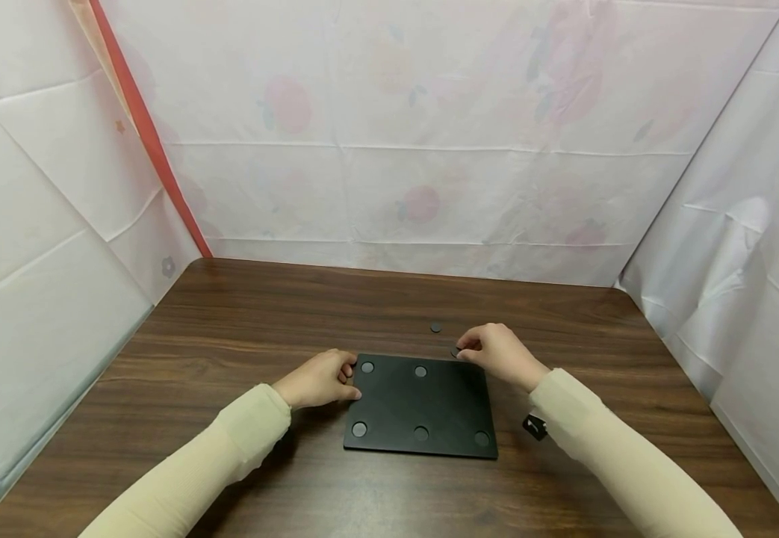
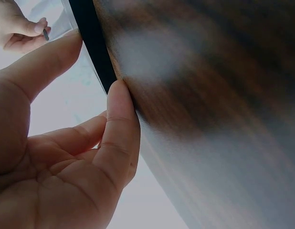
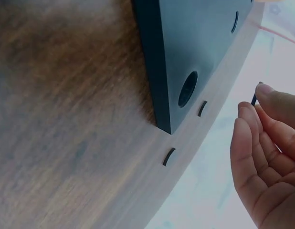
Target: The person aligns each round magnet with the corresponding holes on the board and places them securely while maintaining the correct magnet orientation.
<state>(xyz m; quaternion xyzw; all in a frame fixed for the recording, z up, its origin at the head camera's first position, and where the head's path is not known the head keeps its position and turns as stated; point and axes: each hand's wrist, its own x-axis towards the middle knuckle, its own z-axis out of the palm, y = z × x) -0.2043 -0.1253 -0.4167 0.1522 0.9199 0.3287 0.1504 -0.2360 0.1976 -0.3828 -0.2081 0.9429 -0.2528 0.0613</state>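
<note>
A flat black board with round recesses lies on the table. My left hand is at its left side, thumb and a fingertip touching the edge; the left wrist view shows them apart along the board's side. Beyond the board's far right corner, my right hand pinches a small dark disc between thumb and fingers. Another disc lies behind the board. Two discs show on the table in the right wrist view, one nearer and one farther. The right hand hides the board's far right corner.
A brown wood-grain table carries everything. A small black piece with a white mark is right of the board, beside the right sleeve. White patterned cloth hangs behind and at both sides, with a red strip at left.
</note>
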